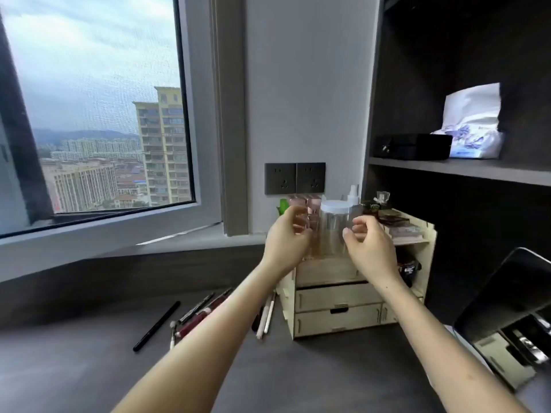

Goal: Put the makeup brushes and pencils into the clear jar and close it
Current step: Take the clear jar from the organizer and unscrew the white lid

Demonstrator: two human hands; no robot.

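A clear jar [334,231] with a white lid [335,207] stands upright on top of a wooden drawer organizer [340,305]. My left hand [286,239] is just left of the jar and my right hand [369,248] just right of it, both with curled, parted fingers and nothing held. Whether the fingers touch the jar I cannot tell. On the grey desk lie a black pencil [156,326], a bunch of dark and red brushes and pencils [199,315], and white-handled brushes [267,317] beside the organizer, partly hidden by my left forearm.
Pink bottles [301,204] and a white spray bottle [353,193] stand behind the jar. Two dark wall sockets [295,177] are above. A shelf [459,168] at right holds a black box and tissue pack. A dark device [512,311] sits at right. The window [95,114] is at left.
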